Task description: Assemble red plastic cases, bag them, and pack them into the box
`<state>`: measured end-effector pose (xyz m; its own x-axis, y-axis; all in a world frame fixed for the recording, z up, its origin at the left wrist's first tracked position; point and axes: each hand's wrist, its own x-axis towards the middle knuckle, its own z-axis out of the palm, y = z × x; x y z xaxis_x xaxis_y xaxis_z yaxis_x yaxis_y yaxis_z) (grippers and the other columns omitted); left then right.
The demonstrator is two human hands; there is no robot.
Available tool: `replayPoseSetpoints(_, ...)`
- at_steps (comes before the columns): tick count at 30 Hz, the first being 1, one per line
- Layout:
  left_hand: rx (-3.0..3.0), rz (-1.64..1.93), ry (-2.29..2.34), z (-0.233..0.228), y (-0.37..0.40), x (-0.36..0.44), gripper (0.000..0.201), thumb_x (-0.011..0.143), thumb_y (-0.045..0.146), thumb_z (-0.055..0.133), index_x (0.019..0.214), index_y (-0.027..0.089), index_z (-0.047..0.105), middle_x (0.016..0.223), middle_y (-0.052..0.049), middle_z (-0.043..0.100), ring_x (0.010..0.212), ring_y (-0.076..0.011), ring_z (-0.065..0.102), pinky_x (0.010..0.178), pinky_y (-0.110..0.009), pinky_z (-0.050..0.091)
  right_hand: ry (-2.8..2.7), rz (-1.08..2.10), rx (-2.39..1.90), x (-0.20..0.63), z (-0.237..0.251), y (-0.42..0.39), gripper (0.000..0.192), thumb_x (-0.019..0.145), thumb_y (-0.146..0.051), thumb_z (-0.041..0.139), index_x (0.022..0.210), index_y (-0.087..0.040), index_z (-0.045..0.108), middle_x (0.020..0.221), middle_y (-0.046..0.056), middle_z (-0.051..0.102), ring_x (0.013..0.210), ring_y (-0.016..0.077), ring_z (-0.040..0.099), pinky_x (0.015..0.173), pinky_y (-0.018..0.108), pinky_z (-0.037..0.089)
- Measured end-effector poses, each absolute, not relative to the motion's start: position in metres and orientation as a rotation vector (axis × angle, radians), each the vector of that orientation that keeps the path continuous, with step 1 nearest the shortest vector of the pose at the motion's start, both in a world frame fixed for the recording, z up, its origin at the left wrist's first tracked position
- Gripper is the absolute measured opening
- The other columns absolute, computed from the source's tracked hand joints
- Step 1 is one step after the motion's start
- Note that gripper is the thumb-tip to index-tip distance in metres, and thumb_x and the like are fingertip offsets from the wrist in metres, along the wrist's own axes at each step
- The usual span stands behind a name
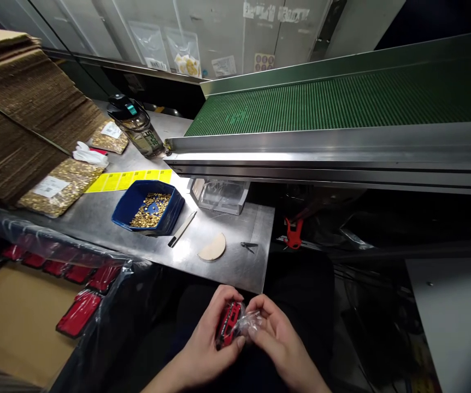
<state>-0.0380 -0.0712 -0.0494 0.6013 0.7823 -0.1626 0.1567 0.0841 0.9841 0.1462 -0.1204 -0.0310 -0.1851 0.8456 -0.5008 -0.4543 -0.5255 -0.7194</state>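
Red packet (pixel 228 324) in clear film, low in my lap below the steel table (pixel 235 262) edge. Left hand (pixel 215 341) fingers pinch it, long axis upright; right hand (pixel 274 333) pinches the film's loose end, rightward. Farther off, blue bin (pixel 148 210).

Both hands meet below the near edge of the table (pixel 243 262), left hand (pixel 208 341) and right hand (pixel 278 338) around a packet (pixel 229 325). On the table, a tray (pixel 147 210) lies left of a knife (pixel 182 229); a half-disc (pixel 213 248) sits nearer, tweezers (pixel 248 246) to its right. A conveyor (pixel 342 103) runs behind, a bottle (pixel 137 125) at its left end. A box (pixel 10 322) lies lower left.
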Motion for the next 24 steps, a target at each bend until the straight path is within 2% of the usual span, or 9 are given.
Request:
replayPoseSetpoints(2,1.483,0.587,0.86,-0.05,-0.072,-0.038,0.043,0.091,0.038,0.067,0.127,0.029,0.047,0.116,-0.006,0.047,0.106,-0.025,0.053,0.094,-0.036,0.047,-0.634,1.857,-1.16,0.151,-0.031,-0.125,0.035,0.088,-0.032,0.075,0.115,-0.023,0.055,0.103,0.003,0.067,0.094,0.0184,0.067,0.088,0.031,0.051)
replayPoseSetpoints(5,1.537,0.576,0.871,-0.05,-0.073,-0.038,0.039,0.09,0.036,0.066,0.123,0.027,0.047,0.113,-0.007,0.047,0.102,-0.0249,0.053,0.091,-0.037,0.048,-0.838,1.829,-1.274,0.158,-0.032,-0.13,0.057,0.084,-0.029,0.077,0.133,-0.026,0.048,0.118,0.007,0.067,0.106,0.0234,0.069,0.098,0.04,0.053)
replayPoseSetpoints(8,1.577,0.549,0.865,-0.051,-0.075,-0.038,0.042,0.086,0.031,0.069,0.121,0.026,0.047,0.112,-0.007,0.046,0.099,-0.0249,0.053,0.087,-0.037,0.049,-1.113,1.716,-1.447,0.163,-0.03,-0.128,0.059,0.083,-0.033,0.08,0.135,-0.028,0.053,0.125,0.008,0.067,0.109,0.0256,0.068,0.098,0.039,0.054)
replayPoseSetpoints(10,1.603,0.533,0.864,-0.052,-0.077,-0.037,0.043,0.084,0.025,0.069,0.12,0.026,0.047,0.112,-0.008,0.045,0.097,-0.0242,0.054,0.084,-0.036,0.049,-1.247,1.618,-1.529,0.163,-0.029,-0.124,0.04,0.088,-0.033,0.075,0.125,-0.028,0.061,0.118,0.005,0.07,0.104,0.0239,0.068,0.091,0.035,0.055)
replayPoseSetpoints(13,1.64,0.512,0.862,-0.056,-0.079,-0.037,0.047,0.083,0.022,0.073,0.121,0.028,0.045,0.114,-0.008,0.044,0.097,-0.0233,0.054,0.084,-0.035,0.05,-1.323,1.517,-1.605,0.159,-0.028,-0.12,0.01,0.096,-0.032,0.065,0.101,-0.024,0.067,0.097,0.002,0.073,0.087,0.0196,0.069,0.078,0.028,0.053)
replayPoseSetpoints(16,1.665,0.522,0.847,-0.059,-0.081,-0.04,0.066,0.076,0.032,0.087,0.126,0.03,0.045,0.117,-0.008,0.045,0.106,-0.0271,0.054,0.09,-0.036,0.051,-1.23,1.516,-1.677,0.154,-0.033,-0.123,0.024,0.1,-0.041,0.061,0.086,-0.021,0.065,0.077,0.001,0.069,0.067,0.0153,0.064,0.062,0.024,0.046)
replayPoseSetpoints(20,1.655,0.542,0.843,-0.058,-0.087,-0.049,0.092,0.067,0.045,0.095,0.141,0.035,0.04,0.125,-0.01,0.047,0.116,-0.0323,0.053,0.1,-0.04,0.048,-0.805,1.757,-1.534,0.146,-0.047,-0.133,0.043,0.094,-0.061,0.064,0.085,-0.02,0.057,0.062,-0.004,0.058,0.045,0.0084,0.05,0.045,0.02,0.038)
replayPoseSetpoints(22,1.58,0.543,0.802,-0.055,-0.089,-0.055,0.097,0.072,0.058,0.088,0.15,0.034,0.036,0.133,-0.012,0.046,0.118,-0.0339,0.054,0.102,-0.043,0.047,-0.604,1.915,-1.394,0.142,-0.053,-0.136,0.052,0.087,-0.069,0.069,0.083,-0.02,0.053,0.061,-0.005,0.057,0.04,0.0058,0.045,0.042,0.018,0.039)
replayPoseSetpoints(24,1.407,0.565,0.797,-0.055,-0.089,-0.061,0.083,0.084,0.071,0.068,0.151,0.03,0.041,0.131,-0.013,0.051,0.113,-0.0331,0.056,0.1,-0.043,0.047,-0.492,2.041,-1.284,0.139,-0.055,-0.137,0.057,0.08,-0.071,0.074,0.08,-0.019,0.052,0.059,-0.006,0.056,0.038,0.0044,0.043,0.04,0.018,0.041)
